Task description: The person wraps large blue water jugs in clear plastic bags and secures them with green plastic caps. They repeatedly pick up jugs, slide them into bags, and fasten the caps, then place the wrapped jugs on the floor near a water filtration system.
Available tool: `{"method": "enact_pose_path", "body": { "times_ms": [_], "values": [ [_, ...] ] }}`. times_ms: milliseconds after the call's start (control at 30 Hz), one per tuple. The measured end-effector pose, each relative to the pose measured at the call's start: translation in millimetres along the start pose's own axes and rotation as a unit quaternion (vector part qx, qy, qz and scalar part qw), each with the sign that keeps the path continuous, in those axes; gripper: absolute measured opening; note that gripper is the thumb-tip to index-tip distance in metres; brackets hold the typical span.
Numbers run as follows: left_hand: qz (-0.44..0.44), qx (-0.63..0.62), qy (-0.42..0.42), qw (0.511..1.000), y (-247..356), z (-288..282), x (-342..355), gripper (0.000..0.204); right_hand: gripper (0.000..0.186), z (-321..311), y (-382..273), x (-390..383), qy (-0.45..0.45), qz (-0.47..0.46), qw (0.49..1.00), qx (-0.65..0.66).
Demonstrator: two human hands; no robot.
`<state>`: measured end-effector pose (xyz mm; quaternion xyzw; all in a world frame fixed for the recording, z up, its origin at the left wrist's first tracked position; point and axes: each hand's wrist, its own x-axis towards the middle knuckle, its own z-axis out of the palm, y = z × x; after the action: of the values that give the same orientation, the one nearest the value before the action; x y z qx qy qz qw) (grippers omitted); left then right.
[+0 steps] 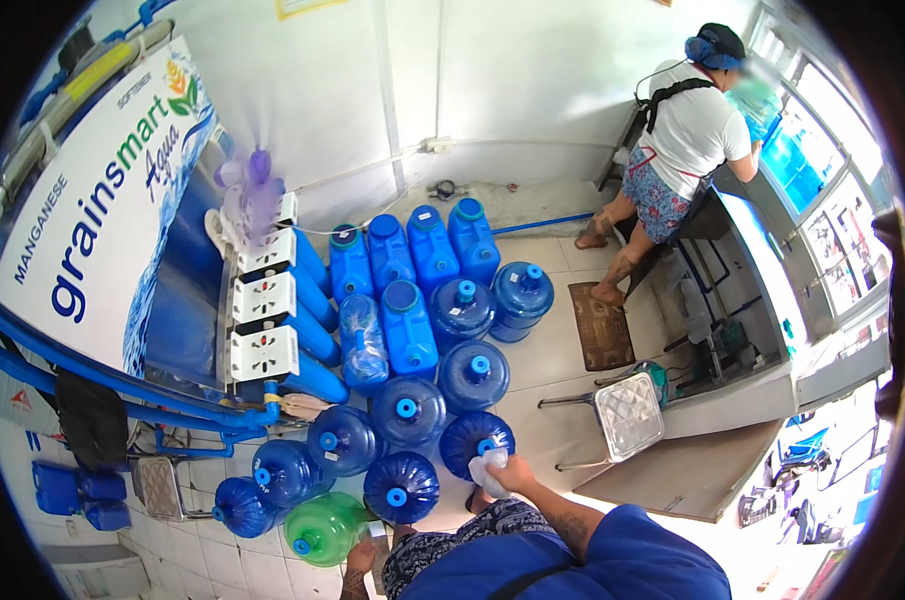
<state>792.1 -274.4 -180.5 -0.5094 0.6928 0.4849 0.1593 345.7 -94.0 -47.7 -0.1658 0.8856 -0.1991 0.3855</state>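
Observation:
My right hand is closed on a crumpled white cloth, held against the neck of a round blue water jug with a light blue cap. At the lower edge, my left hand is curled beside a green translucent jug. A small pale thing shows at its fingers, too small to name. Between the hands stands a ribbed blue jug. More round blue jugs crowd ahead and to the left. Behind them are upright slim blue containers, one wrapped in clear plastic.
A person in a white shirt stands at the counter by the window, arms around a jug. A metal stool and brown mat lie right. Left are blue filter cylinders, pipes and a large sign.

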Motion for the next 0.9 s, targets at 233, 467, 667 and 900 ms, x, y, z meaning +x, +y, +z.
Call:
{"method": "enact_pose_path", "body": {
  "times_ms": [233,467,667,900],
  "values": [
    [-0.045,-0.002,0.007,0.999,31.7,33.8,1.8,0.032,0.061,-76.4,45.4,18.7,0.132,0.045,0.986,0.093],
    [0.175,0.045,-0.005,0.984,140.0,-11.6,91.2,0.032,0.108,-89.8,158.0,-7.4,0.206,0.173,0.894,0.359],
    [0.125,0.238,-0.040,0.962,225.5,-2.2,140.8,0.036,0.090,-112.1,269.1,-33.4,0.280,0.255,0.742,0.553],
    [0.244,0.081,-0.097,0.962,339.0,105.2,152.9,0.025,0.062,-193.2,418.6,37.3,0.435,0.264,0.706,0.493]
  ]
}}
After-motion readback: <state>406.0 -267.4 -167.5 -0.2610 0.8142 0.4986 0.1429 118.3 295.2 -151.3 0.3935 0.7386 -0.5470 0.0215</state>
